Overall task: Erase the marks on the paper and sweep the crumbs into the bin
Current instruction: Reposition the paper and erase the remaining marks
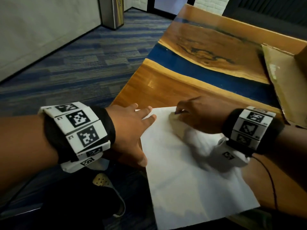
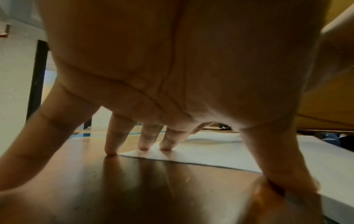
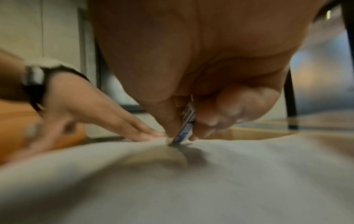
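As seen from the head view, the white rectangular paper sheet [image 1: 191, 171] lies flat on the glossy wood-and-blue-resin table [image 1: 166, 83], its long axis running from the near edge away toward the far left corner. The right hand [image 1: 197, 113] works at that far corner, and the left hand [image 1: 131, 128] lies flat at the sheet's left edge, fingers extended. A brown cardboard box [image 1: 285, 90], open, stands on the table to the right, nearer the right hand.

From the left wrist view, the left-hand fingertips [image 2: 143, 147] are straight and spread; two press the sheet's corner, one touches bare table beside it. Nothing is grasped.

From the right wrist view, the thumb and fingers pinch a small white eraser in a blue printed sleeve [image 3: 186, 125], its tip touching the sheet, just beside the left fingertips. No marks or crumbs are distinguishable; the view is blurred.
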The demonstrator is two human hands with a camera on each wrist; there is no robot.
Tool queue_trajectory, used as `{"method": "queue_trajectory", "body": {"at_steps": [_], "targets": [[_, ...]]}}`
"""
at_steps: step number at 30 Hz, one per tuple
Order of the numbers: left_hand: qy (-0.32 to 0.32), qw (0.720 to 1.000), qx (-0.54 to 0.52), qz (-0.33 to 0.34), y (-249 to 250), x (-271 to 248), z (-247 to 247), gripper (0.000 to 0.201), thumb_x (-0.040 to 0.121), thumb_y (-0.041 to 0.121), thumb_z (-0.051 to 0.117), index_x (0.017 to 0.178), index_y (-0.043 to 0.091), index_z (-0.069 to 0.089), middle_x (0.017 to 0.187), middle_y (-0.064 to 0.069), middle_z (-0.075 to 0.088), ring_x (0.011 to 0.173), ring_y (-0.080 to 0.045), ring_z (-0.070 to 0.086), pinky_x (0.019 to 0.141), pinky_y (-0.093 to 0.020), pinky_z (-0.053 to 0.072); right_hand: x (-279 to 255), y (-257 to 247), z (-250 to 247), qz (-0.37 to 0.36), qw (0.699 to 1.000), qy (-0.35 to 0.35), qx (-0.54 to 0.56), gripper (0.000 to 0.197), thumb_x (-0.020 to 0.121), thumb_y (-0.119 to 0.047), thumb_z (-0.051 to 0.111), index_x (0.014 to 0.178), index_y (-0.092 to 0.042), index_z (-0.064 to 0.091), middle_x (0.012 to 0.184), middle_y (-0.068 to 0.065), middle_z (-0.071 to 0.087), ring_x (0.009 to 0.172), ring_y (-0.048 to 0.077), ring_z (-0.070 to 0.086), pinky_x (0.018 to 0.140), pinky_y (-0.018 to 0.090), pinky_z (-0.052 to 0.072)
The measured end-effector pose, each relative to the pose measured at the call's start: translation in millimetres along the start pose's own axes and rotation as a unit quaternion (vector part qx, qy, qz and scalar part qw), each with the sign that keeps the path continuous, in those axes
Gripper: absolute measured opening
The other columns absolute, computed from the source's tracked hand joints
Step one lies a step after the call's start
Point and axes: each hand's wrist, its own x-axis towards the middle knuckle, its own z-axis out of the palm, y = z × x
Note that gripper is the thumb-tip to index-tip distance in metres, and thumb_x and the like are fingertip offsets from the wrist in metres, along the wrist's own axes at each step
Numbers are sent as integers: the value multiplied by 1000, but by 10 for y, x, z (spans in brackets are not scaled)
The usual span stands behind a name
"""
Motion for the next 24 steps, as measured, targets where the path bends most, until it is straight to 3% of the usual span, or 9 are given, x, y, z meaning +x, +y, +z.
{"method": "queue_trajectory", "body": {"at_steps": [2, 4, 6, 7, 9, 12, 16, 20, 24], "targets": [[2, 1000, 13, 5, 10, -13, -64, 124, 64, 95, 52, 160, 35, 2, 169, 4, 0, 152, -30, 15, 111, -53, 36, 31, 172, 24, 27, 1000, 9, 7, 23, 102, -41, 46, 119, -32, 59, 110, -7, 66, 91, 18, 56, 73, 30, 46], [43, 999, 15, 20, -13, 9, -179, 99, 69, 92, 49, 148, 33, 37, 149, 0, 39, 128, -25, 47, 95, -46, 50, 34, 195, 81, 13, 1000, 13, 12, 23, 102, -41, 48, 120, -33, 58, 111, -7, 66, 93, 19, 56, 77, 32, 48], [89, 996, -1, 31, -62, 94, -270, 82, 73, 87, 53, 136, 34, 49, 134, 4, 48, 115, -21, 52, 90, -44, 52, 24, 171, 115, 2, 1000, 16, 19, 23, 100, -42, 49, 119, -34, 58, 113, -5, 67, 96, 22, 58, 85, 40, 52], [92, 995, -11, 27, -94, 163, -295, 86, 71, 85, 58, 142, 39, 43, 143, 3, 42, 124, -23, 48, 97, -47, 50, 23, 170, 109, 4, 1000, 16, 23, 22, 100, -42, 50, 120, -34, 58, 113, -5, 67, 96, 22, 59, 86, 42, 52], [57, 998, -16, 9, -150, 298, -307, 108, 64, 86, 63, 153, 52, 14, 166, 3, 11, 149, -29, 21, 112, -58, 35, 26, 180, 91, 6, 1000, 12, 27, 23, 100, -41, 51, 121, -34, 59, 114, -5, 67, 97, 22, 59, 87, 43, 53], [12, 1000, -27, -7, -184, 405, -289, 119, 59, 90, 63, 150, 60, -9, 167, 8, -19, 155, -30, -8, 117, -65, 17, 22, 185, 62, -1, 1000, 4, 20, 24, 100, -41, 51, 120, -33, 59, 113, -5, 68, 95, 22, 60, 86, 43, 53], [9, 999, -41, -1, -214, 432, -246, 123, 55, 93, 60, 148, 62, -14, 166, 7, -23, 154, -30, -12, 117, -65, 14, -23, -13, 26, -3, 1000, 1, 8, 24, 101, -41, 48, 117, -26, 60, 104, 0, 68, 87, 22, 60, 79, 40, 54], [14, 999, -48, 5, -208, 441, -223, 125, 52, 95, 60, 146, 63, -16, 167, 5, -22, 155, -31, -11, 118, -64, 15, -113, -318, 93, -94, 995, -26, 18, 25, 101, -42, 48, 115, -26, 60, 102, -1, 68, 88, 21, 63, 78, 42, 56], [12, 999, -50, 13, -186, 429, -235, 121, 57, 91, 63, 143, 66, -19, 167, 1, -22, 154, -35, -11, 118, -65, 15, 17, -81, -13, -20, 1000, 1, -3, 24, 101, -41, 47, 114, -28, 62, 102, -1, 69, 87, 21, 62, 79, 42, 56]]}}
